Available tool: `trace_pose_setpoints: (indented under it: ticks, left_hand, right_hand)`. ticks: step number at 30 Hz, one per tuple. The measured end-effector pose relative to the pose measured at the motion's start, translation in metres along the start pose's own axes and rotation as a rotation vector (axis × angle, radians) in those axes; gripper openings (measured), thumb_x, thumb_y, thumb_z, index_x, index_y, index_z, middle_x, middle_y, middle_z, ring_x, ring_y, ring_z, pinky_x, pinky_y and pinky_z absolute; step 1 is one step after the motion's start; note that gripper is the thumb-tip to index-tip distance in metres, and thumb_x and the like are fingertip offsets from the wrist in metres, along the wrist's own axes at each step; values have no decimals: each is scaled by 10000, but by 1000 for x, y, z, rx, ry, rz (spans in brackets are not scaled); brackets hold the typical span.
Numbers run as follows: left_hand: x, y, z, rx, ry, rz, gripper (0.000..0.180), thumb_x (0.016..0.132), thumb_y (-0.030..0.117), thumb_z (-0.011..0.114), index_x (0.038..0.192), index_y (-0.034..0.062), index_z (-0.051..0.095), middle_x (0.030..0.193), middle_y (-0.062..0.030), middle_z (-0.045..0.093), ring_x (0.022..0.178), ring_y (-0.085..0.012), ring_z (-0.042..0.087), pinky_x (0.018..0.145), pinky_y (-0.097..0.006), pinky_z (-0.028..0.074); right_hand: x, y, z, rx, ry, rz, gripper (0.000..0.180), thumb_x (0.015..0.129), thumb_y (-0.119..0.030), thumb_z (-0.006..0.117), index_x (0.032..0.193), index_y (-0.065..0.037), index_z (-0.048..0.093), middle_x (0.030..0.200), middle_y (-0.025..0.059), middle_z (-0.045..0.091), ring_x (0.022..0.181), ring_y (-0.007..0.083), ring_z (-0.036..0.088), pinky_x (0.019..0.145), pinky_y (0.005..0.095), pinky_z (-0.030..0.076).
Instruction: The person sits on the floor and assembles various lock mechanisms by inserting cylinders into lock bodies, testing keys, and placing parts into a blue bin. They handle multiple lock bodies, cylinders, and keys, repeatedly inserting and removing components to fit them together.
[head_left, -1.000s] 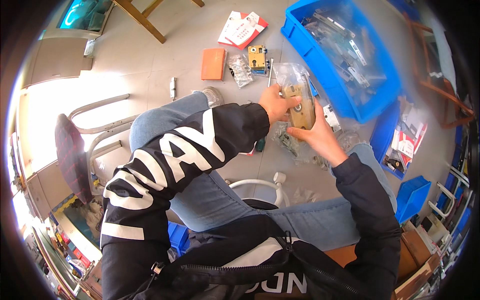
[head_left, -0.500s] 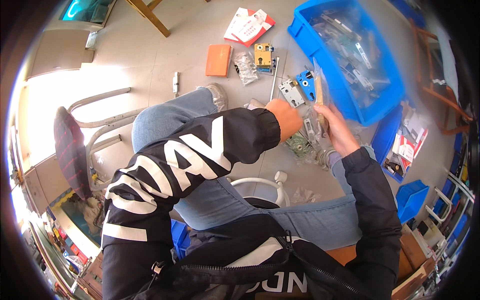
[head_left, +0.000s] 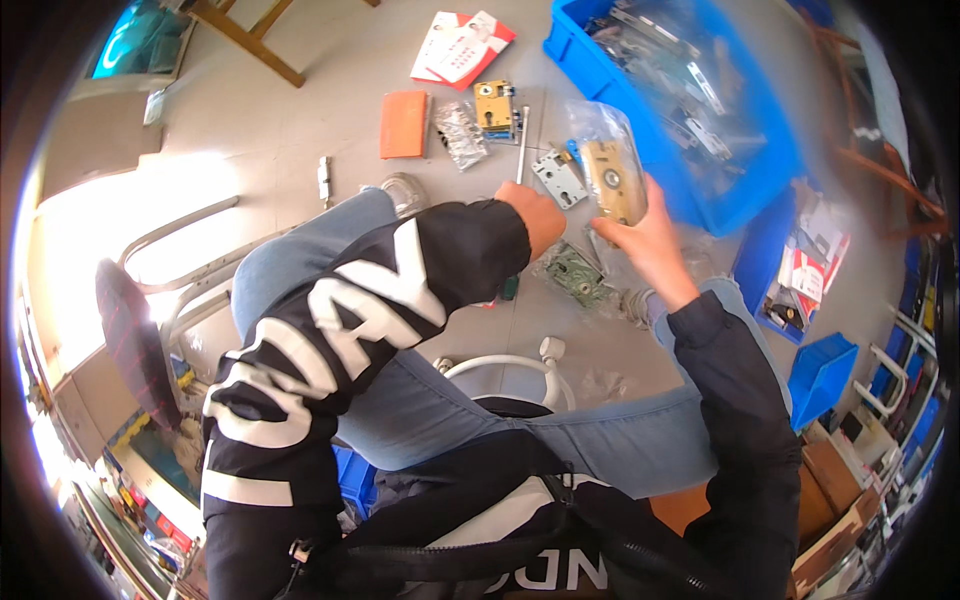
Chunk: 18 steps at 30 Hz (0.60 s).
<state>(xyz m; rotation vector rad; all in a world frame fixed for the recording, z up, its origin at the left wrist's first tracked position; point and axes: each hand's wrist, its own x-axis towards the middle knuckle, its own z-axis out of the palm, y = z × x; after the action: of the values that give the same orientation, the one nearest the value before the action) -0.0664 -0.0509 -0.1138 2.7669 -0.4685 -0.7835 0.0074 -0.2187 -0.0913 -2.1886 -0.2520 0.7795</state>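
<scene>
My right hand [head_left: 648, 240] is closed round a gold mortise lock case [head_left: 612, 180] in a clear plastic bag, its broad face turned up. To its left my left hand [head_left: 538, 218] is curled into a fist; whatever it may hold is hidden. Just beyond the fist a silver lock case [head_left: 560, 178] lies on the floor, and a blue one [head_left: 573, 150] shows partly behind the bag. Below the hands is a greenish lock case [head_left: 576, 274] in clear plastic. A thin metal rod [head_left: 523, 145] lies past my left hand, and a green handle [head_left: 510, 288] shows under the sleeve.
A large blue bin [head_left: 735, 205] with bagged metal parts stands at the far right. Across the floor lie a gold lock case [head_left: 495, 105], a bag of small parts [head_left: 462, 135], an orange box [head_left: 403, 125], red-and-white booklets [head_left: 462, 48] and a lock cylinder [head_left: 323, 182]. Smaller blue bins [head_left: 822, 380] stand right.
The bagged gold lock case has turned from edge-on to face-up in my right hand. My left hand has drawn away from it to the left. The whole view has shifted slightly.
</scene>
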Motion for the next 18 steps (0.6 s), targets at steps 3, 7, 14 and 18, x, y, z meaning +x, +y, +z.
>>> trace_pose_setpoints:
  ticks: [3,7,14,18]
  left_hand:
    - [-10,16,-9,34,73,83,196,726,281,618,782,97,583,710,-71,584,713,-241,597,575,-365,454]
    - [-37,44,-14,116,95,183,104,682,194,571,703,93,577,669,-55,566,696,-218,574,626,-376,432]
    - [-79,85,-42,-84,326,297,79,644,157,555,673,86,574,620,-33,520,681,-194,532,768,-359,390]
    - [-83,75,-60,-122,531,191,80,642,134,552,678,66,569,629,-32,512,704,-197,528,805,-349,385]
  right_hand:
    - [3,5,-1,-182,96,-173,882,632,-260,734,1295,31,232,1199,169,433,1102,242,446,904,318,362]
    - [4,4,0,-189,102,-243,893,624,-268,740,1293,35,231,1202,188,432,1126,250,432,916,326,354]
    - [23,11,18,168,-116,68,826,698,-388,667,1267,62,271,1166,200,462,1080,232,468,865,310,392]
    - [60,36,56,273,-33,245,572,825,-371,537,1213,26,399,1139,150,500,1036,218,486,859,305,380]
